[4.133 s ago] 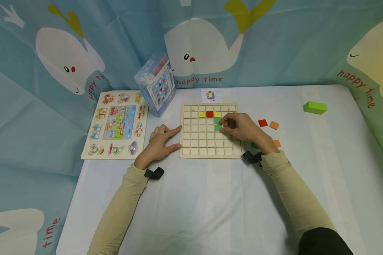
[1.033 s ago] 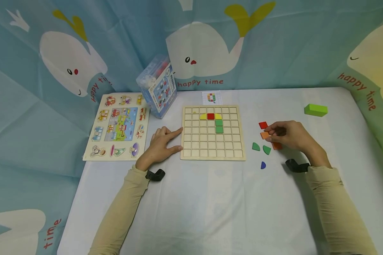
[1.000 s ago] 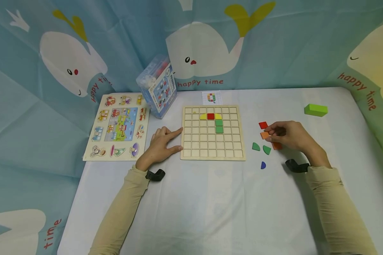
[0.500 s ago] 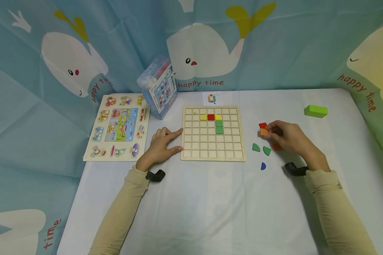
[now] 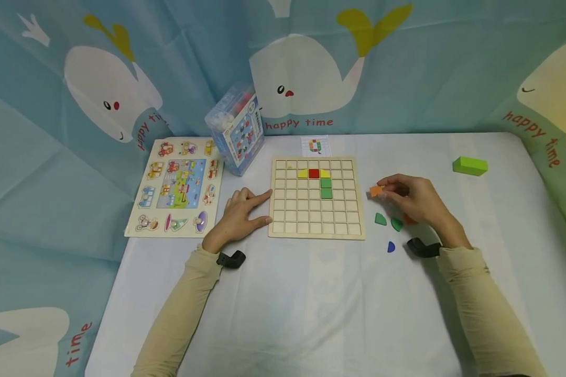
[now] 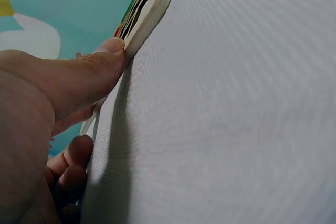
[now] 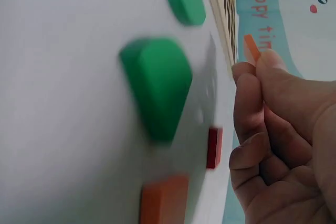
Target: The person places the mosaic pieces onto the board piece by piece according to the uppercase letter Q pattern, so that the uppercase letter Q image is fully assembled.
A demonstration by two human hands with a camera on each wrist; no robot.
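Observation:
A wooden grid board (image 5: pixel 292 224) holds a red square (image 5: pixel 314 173) between two yellow pieces, with two green squares (image 5: pixel 326 188) below the right one. My left hand (image 5: pixel 238 217) touches the board's left edge with thumb and index finger; in the left wrist view the thumb (image 6: pixel 84 77) lies against its side. Right of the board, my right hand (image 5: pixel 412 199) pinches an orange square (image 5: pixel 375 191) between thumb and fingertips, raised off the table. The right wrist view shows this orange piece (image 7: pixel 251 49) edge-on, with a red piece (image 7: pixel 214 148) lying below the hand.
Two green pieces (image 5: pixel 380 219), a blue piece (image 5: pixel 391 246) and another orange piece (image 5: pixel 409 220) lie near my right hand. A pattern card (image 5: pixel 315 146) is behind the board. A picture puzzle (image 5: pixel 134 224) and plastic box (image 5: pixel 236 131) stand left; a green block (image 5: pixel 470 166) lies far right.
My right hand has picked up the orange square from among the loose pieces and moved left with it toward the board. The left hand stays at the board's edge.

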